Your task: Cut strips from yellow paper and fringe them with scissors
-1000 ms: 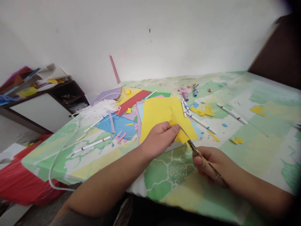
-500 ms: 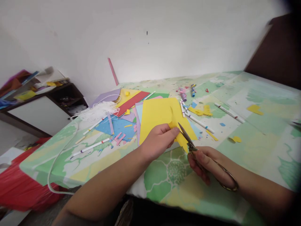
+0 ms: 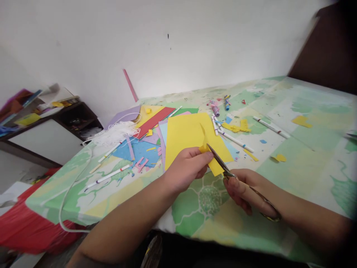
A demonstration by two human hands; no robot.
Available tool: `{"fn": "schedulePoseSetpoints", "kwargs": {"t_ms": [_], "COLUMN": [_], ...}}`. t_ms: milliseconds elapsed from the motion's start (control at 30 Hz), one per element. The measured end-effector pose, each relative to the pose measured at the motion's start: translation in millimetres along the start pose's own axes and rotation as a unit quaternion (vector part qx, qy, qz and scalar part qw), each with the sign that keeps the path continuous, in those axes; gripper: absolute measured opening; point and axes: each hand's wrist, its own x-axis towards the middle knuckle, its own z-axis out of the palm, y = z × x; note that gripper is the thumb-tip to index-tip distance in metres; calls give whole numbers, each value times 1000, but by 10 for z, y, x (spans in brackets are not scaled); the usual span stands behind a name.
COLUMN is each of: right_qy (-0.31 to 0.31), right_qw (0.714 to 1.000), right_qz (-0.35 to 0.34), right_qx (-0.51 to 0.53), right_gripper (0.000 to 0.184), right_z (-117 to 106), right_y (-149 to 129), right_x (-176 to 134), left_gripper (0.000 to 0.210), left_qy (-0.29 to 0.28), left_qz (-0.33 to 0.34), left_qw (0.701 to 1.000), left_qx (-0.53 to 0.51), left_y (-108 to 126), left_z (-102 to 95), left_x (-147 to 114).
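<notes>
My left hand (image 3: 191, 163) pinches a small piece of yellow paper (image 3: 216, 167) between thumb and fingers. In my right hand (image 3: 244, 190) is a pair of scissors (image 3: 219, 160), its handle loops partly hidden by my fingers. The blades point up and left and lie against the piece, close to my left thumb tip; whether they are fully closed I cannot make out. Just behind both hands lies a large yellow sheet (image 3: 184, 130), on top of purple and light blue sheets.
Markers (image 3: 235, 140) and yellow scraps (image 3: 242, 125) lie right of the sheet. Two small paper rolls (image 3: 215, 109) stand farther back. White cord (image 3: 119, 134), blue paper (image 3: 139, 150) and a red strip (image 3: 156, 121) are on the left. A low cabinet (image 3: 50, 137) stands beyond the table's left edge.
The scissor blades have come closer together across the yellow piece, whose lower part has turned a little. My hands stay nearly in place; the view has shifted slightly.
</notes>
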Motion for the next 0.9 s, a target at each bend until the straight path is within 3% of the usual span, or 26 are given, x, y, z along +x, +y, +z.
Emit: {"fn": "schedulePoseSetpoints", "kwargs": {"t_ms": [600, 900], "right_qy": [17, 2], "right_qw": [999, 1000], "right_qz": [-35, 15], "right_qx": [-38, 18], "right_gripper": [51, 54], "right_z": [44, 69], "right_y": [23, 68], "right_x": [10, 31], "left_gripper": [26, 27], "left_qy": [-30, -28], "left_qz": [-7, -4], "left_qw": [999, 1000], "left_qx": [-18, -8], "left_y": [42, 59], "left_z": [-30, -23], "left_x": [-19, -29]}}
